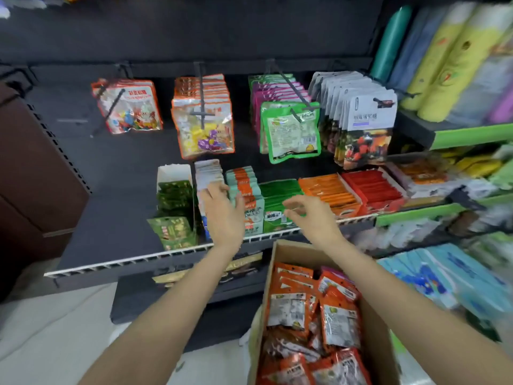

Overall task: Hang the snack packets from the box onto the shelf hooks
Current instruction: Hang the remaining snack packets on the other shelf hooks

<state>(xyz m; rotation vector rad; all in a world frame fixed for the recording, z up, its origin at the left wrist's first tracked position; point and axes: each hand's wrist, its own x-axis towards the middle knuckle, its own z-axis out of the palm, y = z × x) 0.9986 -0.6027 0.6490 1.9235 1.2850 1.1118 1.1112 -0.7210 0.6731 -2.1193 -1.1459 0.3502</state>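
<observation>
A cardboard box [280, 254] at the lower right holds several orange snack packets [313, 315]. Above, black shelf hooks [291, 84] carry hanging packets: an orange-edged stack [130, 107] on the left, a second orange-edged stack [204, 126] in the middle, green and purple packets [290, 129], and white packets [366, 126]. My left hand [222, 212] reaches over the shelf rows with fingers straight, touching the white and teal packets. My right hand [311, 215] hovers above the green packets on the shelf, fingers loosely curled, holding nothing.
The dark shelf [116, 207] has a white ribbed front rail [133, 259]. Rows of teal, green, orange and red packets [372, 190] stand on it, plus a white carton of dark green packets [175, 201]. Rolled goods [455, 62] fill the right-hand shelving.
</observation>
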